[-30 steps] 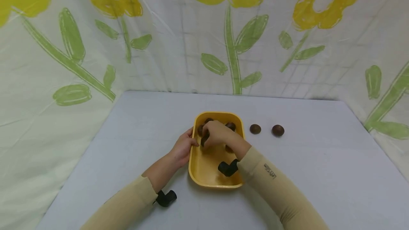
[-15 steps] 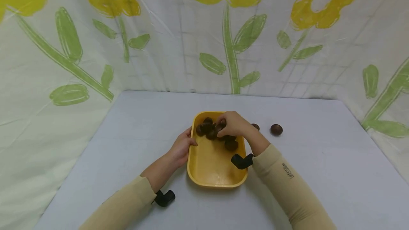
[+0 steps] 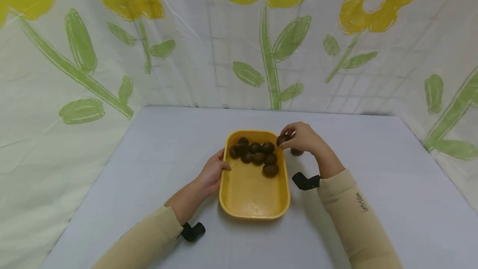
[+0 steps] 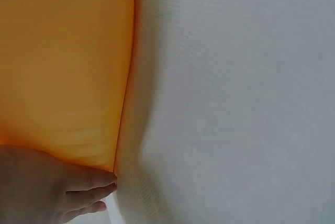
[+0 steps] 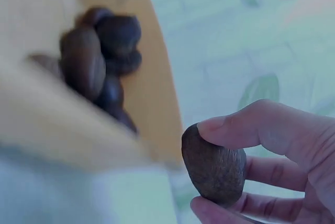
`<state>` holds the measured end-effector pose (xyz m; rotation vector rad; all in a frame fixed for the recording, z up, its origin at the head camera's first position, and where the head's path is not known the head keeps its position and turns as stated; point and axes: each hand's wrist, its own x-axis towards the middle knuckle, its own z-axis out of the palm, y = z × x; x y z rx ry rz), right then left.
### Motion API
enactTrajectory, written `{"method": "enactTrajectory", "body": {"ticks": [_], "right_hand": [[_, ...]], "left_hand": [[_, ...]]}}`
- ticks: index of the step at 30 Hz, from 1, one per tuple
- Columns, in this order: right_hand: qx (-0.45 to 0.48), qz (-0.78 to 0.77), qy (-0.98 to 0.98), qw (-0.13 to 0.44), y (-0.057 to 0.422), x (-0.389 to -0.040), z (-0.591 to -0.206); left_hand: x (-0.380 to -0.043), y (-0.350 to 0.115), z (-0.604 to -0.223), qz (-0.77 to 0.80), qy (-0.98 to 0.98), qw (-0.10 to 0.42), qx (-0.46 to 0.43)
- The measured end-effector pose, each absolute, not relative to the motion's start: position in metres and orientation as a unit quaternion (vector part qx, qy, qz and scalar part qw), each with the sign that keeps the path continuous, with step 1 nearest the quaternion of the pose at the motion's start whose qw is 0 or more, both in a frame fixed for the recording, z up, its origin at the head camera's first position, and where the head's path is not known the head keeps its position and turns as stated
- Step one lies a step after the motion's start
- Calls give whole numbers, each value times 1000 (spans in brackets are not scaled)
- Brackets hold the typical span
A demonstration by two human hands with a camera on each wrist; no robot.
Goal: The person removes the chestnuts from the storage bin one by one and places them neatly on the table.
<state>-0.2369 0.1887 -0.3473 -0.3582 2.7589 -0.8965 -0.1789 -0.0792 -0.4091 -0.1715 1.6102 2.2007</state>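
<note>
In the head view a yellow tray [image 3: 254, 198] has several brown chestnuts [image 3: 257, 158] gathered toward its far end. My left hand [image 3: 210, 173] grips the tray's left side, thumb over the rim and fingers along the outer wall. The left wrist view shows that hand [image 4: 47, 187] against the orange-looking wall [image 4: 68, 67]. Above the tray's far right rim my right hand [image 3: 304, 138] pinches a chestnut [image 3: 282, 140]. Seen from the right wrist, the thumb presses the top of this chestnut [image 5: 215, 169], with its dull, rough face showing; fingers support it from below.
Another chestnut [image 3: 296, 152] lies on the white table [image 3: 179, 132] just right of the tray, partly under the right hand. Behind the table hangs a white cloth [image 3: 194, 74] printed with yellow flowers. A black wrist mount [image 3: 306, 181] sticks out from the right sleeve.
My right hand has moved rightward from inside the tray to its right rim, bringing a chestnut along. The right wrist now covers where a farther chestnut lay. The left hand stays put.
</note>
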Motion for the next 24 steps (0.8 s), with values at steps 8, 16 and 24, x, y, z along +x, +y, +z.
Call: {"method": "enactTrajectory", "body": {"ticks": [8,16,24], "right_hand": [[-64,-316,942,99,234,-232,-352],[-2,-345,932,114,285,-224,-358],[36,-373,920,115,329,-227,-369]], "left_hand": [[-179,-79,-409,785,582,202,-66],[-179,-77,-409,782,584,207,-64],[-179,-77,-409,781,586,201,-77]]}}
